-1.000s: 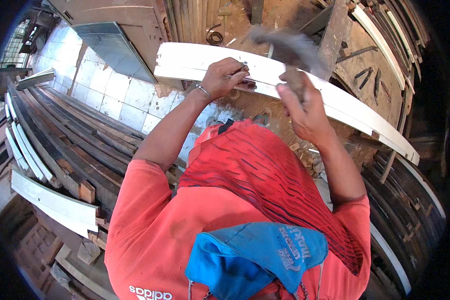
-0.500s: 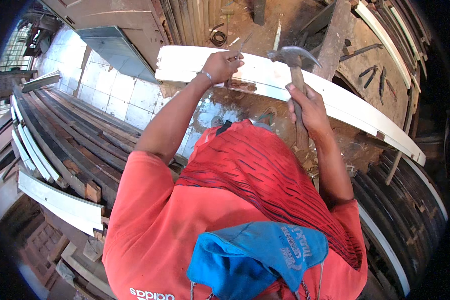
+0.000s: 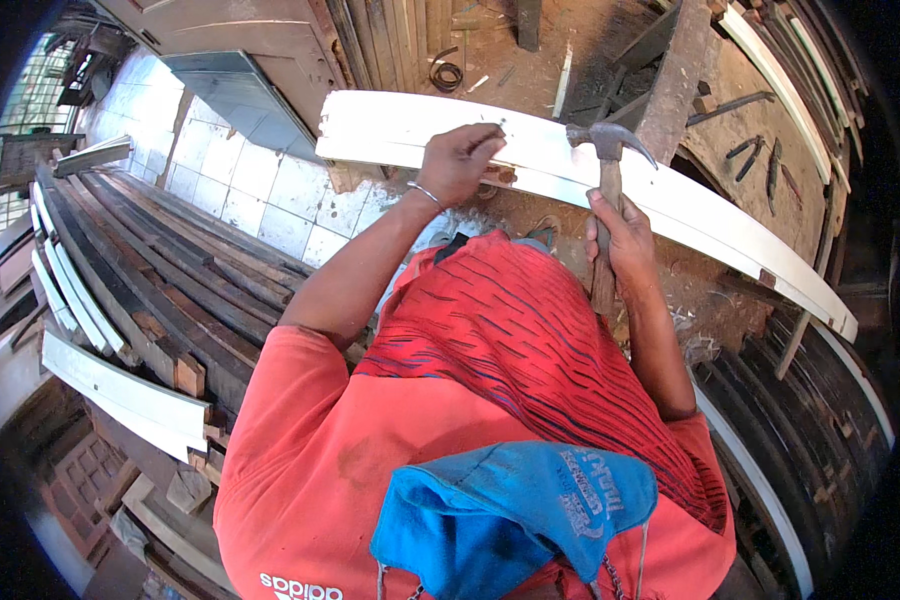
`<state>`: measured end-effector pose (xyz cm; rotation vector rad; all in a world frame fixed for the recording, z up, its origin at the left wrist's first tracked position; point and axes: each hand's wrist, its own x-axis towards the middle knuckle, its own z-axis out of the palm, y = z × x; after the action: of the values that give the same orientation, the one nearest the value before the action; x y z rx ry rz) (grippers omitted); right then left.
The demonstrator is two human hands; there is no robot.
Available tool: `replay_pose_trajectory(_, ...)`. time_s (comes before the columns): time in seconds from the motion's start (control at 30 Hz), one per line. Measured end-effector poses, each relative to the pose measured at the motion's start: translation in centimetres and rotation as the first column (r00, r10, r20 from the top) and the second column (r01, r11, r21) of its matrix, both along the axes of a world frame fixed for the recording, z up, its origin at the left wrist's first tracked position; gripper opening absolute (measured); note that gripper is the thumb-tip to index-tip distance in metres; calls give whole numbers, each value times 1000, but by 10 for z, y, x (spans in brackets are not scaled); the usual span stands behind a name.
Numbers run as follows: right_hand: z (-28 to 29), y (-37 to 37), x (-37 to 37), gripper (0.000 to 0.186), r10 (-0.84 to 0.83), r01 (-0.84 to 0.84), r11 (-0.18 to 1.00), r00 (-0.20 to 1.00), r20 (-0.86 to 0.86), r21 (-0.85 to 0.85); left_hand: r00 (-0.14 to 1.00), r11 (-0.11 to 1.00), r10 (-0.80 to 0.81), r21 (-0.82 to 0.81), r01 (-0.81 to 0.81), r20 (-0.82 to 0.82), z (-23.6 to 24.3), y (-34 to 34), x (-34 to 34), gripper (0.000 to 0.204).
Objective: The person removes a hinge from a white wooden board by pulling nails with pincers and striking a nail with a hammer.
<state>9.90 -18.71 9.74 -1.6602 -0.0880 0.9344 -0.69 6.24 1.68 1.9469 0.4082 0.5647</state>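
Well to the left of both hands, dark weathered wooden planks (image 3: pixel 140 270) lie stacked in a slanting row, with a short white-painted board (image 3: pixel 120 395) resting at their lower end. The left hand (image 3: pixel 458 160) presses down on a long, curved white-painted wooden strip (image 3: pixel 730 225), its fingertips pinched together at the strip's upper edge around something too small to make out (possibly a nail). A thin metal bangle (image 3: pixel 422 193) circles that wrist. Just to the right, the right hand (image 3: pixel 620 235) is clenched around the wooden handle of a steel claw hammer (image 3: pixel 608 150), whose head hovers just over the strip, near the left fingertips. The strip runs from left of the left hand, under both hands, and curves away down to the right.
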Motion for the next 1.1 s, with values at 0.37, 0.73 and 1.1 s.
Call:
replay_pose_trajectory(0.37,-5,-16,-1,27,-99,99,995,995,-4,31,956,720,281,-677,-151,87,4,25,-15,22)
replay_pose_trajectory(0.73,-2,-30,-15,27,-114,114,993,993,34,-10,972,896,233,-390,-213,4,-26,5,-22,26)
replay_pose_trajectory(1.1,2,-21,-21,29,-107,107,994,992,62,-4,962,716,216,-697,-42,164,25,32,-11,22)
